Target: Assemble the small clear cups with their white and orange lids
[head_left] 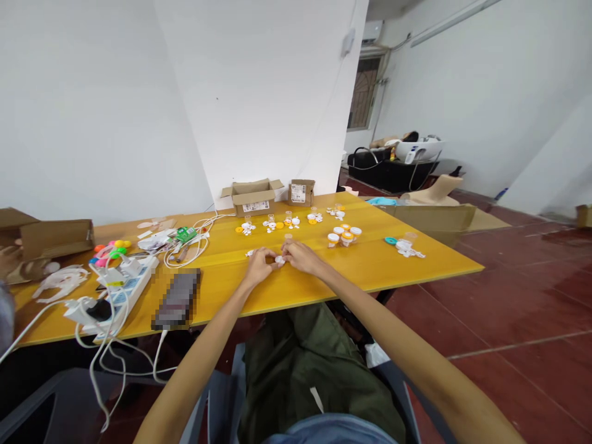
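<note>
My left hand [259, 266] and my right hand [300, 255] meet over the yellow table [314, 277]. Between their fingertips is a small white plastic piece [280, 259], pinched from both sides; its exact kind is too small to make out. Just behind my fingers stands a small clear cup [288, 237], partly hidden. A few white bits [250, 253] lie to the left of my left hand. Right of my right hand, several small tubs with white and orange lids [346, 235] are grouped together.
Small piles of white parts [248, 229] with orange lids and clear cups line the back. A teal lid [391, 241] lies right. Cardboard boxes [253, 200] stand by the wall. At left are a power strip [134, 287], cables, a phone [178, 299] and another person's hand [8, 259].
</note>
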`<state>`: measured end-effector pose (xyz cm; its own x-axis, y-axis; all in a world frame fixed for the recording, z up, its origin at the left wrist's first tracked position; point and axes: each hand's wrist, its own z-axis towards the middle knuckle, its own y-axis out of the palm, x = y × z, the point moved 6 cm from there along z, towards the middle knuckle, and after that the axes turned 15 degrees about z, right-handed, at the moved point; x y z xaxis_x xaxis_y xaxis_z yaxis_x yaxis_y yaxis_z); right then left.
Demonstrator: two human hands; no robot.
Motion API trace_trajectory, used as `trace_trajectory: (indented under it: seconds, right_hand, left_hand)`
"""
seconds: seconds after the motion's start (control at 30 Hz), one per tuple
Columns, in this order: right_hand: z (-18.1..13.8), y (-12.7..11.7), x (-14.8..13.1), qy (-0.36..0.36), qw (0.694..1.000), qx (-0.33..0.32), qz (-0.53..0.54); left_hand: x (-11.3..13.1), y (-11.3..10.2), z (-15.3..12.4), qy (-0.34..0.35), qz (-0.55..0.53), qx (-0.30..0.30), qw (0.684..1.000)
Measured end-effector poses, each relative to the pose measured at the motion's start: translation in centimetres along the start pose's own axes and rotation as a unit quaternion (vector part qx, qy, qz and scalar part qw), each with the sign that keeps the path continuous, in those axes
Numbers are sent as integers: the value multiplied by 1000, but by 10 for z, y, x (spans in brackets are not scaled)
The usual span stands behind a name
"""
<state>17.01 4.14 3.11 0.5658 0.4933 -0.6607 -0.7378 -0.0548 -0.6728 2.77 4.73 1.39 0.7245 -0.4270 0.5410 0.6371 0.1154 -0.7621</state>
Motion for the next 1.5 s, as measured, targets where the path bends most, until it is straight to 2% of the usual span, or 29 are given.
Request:
trace_trajectory:
  seconds: [0.47,0.87,1.5]
  right_hand:
    - [0,-1,1,3,999,23,22]
    - [2,1,-1,12,1000,5,-23]
    - [-2,1,-1,5,1000,11,-9]
  left_hand:
    - [0,0,0,-6,-4,2,1000]
    - [4,-2,0,13,21,-1,1000]
    - [5,-1,1,29,50,-18,998]
